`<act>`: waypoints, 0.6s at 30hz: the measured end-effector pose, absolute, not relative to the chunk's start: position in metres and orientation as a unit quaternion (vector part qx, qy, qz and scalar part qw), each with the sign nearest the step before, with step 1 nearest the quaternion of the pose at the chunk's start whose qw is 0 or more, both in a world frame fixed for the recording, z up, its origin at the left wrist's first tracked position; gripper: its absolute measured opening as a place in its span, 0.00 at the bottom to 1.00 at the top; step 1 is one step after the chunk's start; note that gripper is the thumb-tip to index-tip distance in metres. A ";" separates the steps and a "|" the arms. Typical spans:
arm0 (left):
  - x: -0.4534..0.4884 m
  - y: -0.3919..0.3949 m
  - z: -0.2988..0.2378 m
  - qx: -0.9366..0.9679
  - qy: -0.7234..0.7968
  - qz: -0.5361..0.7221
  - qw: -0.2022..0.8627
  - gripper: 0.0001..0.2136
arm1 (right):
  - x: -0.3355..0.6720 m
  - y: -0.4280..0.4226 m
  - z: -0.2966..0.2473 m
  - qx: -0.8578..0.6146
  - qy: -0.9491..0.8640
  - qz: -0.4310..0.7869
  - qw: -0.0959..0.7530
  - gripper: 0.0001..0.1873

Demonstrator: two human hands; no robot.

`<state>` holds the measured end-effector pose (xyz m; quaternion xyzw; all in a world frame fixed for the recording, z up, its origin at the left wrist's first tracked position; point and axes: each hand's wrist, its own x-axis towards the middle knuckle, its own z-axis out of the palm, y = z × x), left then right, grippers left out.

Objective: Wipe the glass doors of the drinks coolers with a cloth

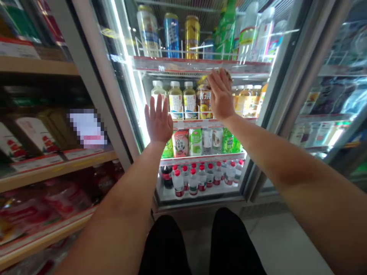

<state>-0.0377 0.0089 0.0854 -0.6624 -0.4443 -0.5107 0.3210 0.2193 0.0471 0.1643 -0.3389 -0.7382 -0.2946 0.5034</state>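
Observation:
My left hand (159, 122) is raised with its fingers spread, flat against or just before the glass door of a lit drinks fridge. It covers part of the bottles behind and holds nothing. My right hand (221, 93) is higher and further right, its fingers bent over a small, bunched brownish cloth (228, 75). Most of the cloth is hidden under the fingers. It appears pressed to the glass by the upper shelf edge (243, 67). Behind the right hand stand a brown-labelled bottle (204, 101) and several juice bottles (247, 97).
Cans (171, 35) and bottles fill the top fridge shelf. Red-capped water bottles (193, 182) stand at the bottom. A metal door frame (289, 76) borders the right. Wooden shelves (57, 168) of bottles line the left. My knees (166, 240) are below, above a grey floor (286, 236).

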 end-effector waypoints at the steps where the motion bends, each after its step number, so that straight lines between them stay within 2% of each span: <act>1: -0.038 0.010 0.085 -0.664 -0.444 -0.508 0.322 0.29 | 0.209 0.047 0.163 -0.336 -0.735 -0.290 0.512 0.30; 11: -0.053 0.027 0.075 -0.678 -0.428 -0.499 0.330 0.22 | 0.090 0.013 0.115 -0.254 -0.799 -0.192 0.510 0.32; 15: -0.053 0.026 0.076 -0.692 -0.413 -0.485 0.340 0.20 | 0.099 0.004 0.124 -0.209 -0.797 -0.118 0.554 0.34; 18: -0.052 0.023 0.078 -0.694 -0.398 -0.480 0.360 0.19 | 0.138 0.007 0.131 -0.236 -0.782 -0.167 0.552 0.34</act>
